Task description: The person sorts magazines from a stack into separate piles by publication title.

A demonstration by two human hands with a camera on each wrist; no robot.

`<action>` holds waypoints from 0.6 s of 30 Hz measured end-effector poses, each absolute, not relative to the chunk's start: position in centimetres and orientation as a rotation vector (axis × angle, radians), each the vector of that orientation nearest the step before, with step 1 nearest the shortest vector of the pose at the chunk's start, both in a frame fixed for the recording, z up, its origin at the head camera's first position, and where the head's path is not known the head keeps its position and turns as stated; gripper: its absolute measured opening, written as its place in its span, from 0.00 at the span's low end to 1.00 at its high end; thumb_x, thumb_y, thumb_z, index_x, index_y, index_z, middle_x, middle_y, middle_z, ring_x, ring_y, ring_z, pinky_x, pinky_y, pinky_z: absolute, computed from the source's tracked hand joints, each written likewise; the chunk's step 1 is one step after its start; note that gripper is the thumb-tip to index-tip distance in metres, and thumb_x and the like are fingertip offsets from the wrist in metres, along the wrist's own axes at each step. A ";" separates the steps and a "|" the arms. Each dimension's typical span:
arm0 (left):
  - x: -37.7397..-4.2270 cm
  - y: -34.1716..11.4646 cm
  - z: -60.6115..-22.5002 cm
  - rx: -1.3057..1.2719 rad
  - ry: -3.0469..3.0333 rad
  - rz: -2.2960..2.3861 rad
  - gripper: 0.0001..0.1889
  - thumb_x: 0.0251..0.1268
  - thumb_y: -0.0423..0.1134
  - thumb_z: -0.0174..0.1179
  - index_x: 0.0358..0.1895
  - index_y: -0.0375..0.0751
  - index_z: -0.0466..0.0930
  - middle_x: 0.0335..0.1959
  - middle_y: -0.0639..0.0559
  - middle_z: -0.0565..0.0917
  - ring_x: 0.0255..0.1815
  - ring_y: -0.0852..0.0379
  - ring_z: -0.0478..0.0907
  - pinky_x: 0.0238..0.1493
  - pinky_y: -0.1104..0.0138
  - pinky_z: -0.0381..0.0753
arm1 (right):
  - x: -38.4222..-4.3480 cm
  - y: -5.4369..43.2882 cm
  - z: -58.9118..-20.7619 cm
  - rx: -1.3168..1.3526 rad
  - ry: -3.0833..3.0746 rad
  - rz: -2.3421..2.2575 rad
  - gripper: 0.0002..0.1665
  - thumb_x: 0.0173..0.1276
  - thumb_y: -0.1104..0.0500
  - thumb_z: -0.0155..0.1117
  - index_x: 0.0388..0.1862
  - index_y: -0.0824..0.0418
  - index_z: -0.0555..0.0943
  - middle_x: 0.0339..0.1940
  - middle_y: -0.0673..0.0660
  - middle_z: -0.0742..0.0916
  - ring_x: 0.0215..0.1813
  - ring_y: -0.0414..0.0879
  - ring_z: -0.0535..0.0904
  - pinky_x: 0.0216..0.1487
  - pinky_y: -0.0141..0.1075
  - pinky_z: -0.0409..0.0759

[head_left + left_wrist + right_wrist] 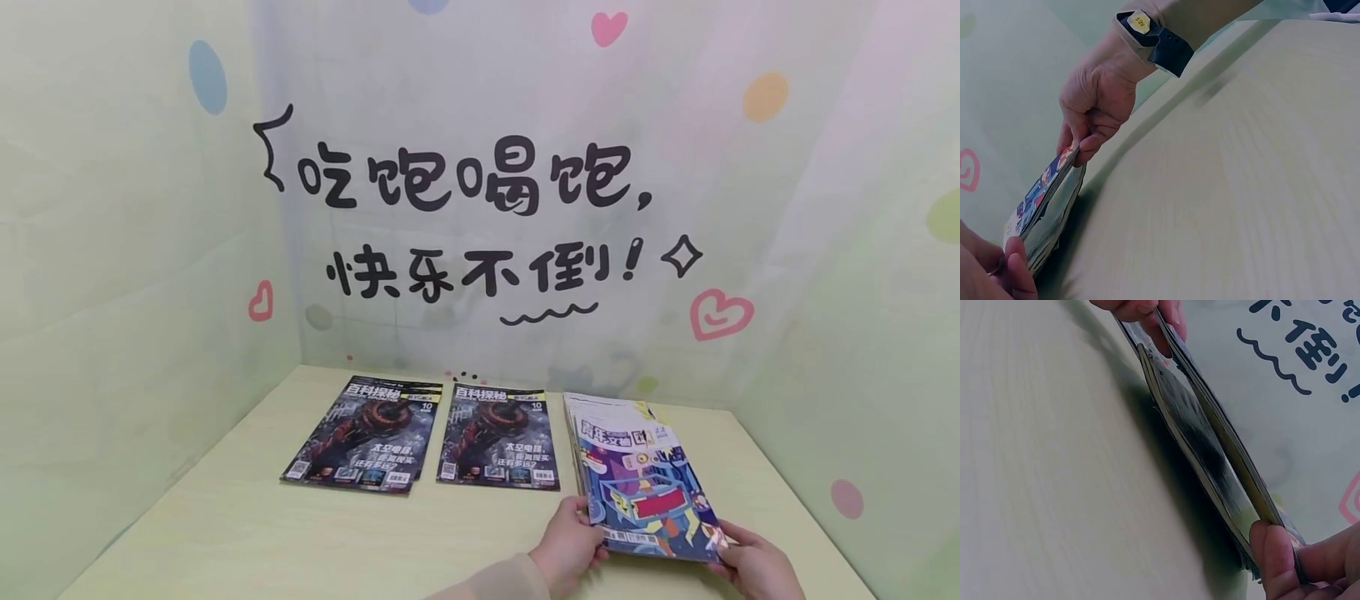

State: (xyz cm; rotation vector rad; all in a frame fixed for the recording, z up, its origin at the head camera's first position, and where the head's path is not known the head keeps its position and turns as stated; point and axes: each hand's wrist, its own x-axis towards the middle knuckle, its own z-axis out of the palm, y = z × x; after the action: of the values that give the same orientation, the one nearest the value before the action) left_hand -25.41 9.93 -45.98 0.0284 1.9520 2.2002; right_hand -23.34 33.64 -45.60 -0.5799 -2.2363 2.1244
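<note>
A magazine (647, 479) with a purple and blue illustrated cover lies on top of a stack at the right of the table. My left hand (567, 543) pinches its near left corner, and my right hand (759, 565) pinches its near right corner. Both wrist views show the near edge raised, with a gap above the lower magazine (1200, 440). The lifted part (1225, 431) looks layered; I cannot tell how many magazines it holds. In the left wrist view, the right hand (1097, 94) has the thumb and fingers on opposite faces of the lifted part.
Left of the stack lie a dark-covered magazine (498, 437) and, farther left, a small pile of magazines (363, 437) with the same cover. All rest on a pale wooden table (322, 542). Printed fabric walls (465, 100) enclose the back and sides.
</note>
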 end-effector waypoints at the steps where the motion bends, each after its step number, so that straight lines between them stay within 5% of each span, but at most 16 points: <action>1: -25.4 10.0 -46.1 0.026 1.954 2.200 0.25 0.56 0.20 0.53 0.60 0.29 0.65 0.31 0.47 0.72 0.20 0.59 0.71 0.19 0.73 0.69 | -23.3 33.7 -45.7 -0.580 -2.245 2.122 0.33 0.68 0.76 0.44 0.70 0.82 0.49 0.37 0.62 0.82 0.33 0.45 0.80 0.38 0.38 0.85; 7: -25.0 10.3 -46.4 0.038 1.943 2.217 0.26 0.54 0.19 0.52 0.60 0.27 0.63 0.31 0.45 0.74 0.19 0.59 0.70 0.19 0.73 0.69 | -23.2 33.8 -46.0 -0.623 -2.250 2.151 0.32 0.69 0.76 0.42 0.69 0.83 0.48 0.41 0.71 0.80 0.34 0.46 0.80 0.40 0.41 0.85; 18: -25.0 10.6 -46.6 0.027 1.921 2.234 0.31 0.46 0.16 0.49 0.61 0.26 0.65 0.30 0.45 0.75 0.17 0.59 0.70 0.18 0.74 0.72 | -23.9 34.4 -46.9 -0.769 -2.184 2.115 0.31 0.72 0.70 0.49 0.68 0.82 0.54 0.30 0.59 0.83 0.32 0.46 0.81 0.39 0.41 0.85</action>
State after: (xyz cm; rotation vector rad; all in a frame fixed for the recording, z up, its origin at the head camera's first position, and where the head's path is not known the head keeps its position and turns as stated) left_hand -25.04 10.59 -46.59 0.0267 1.9206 2.2344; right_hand -23.86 34.37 -46.93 -0.7689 -2.1836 2.1150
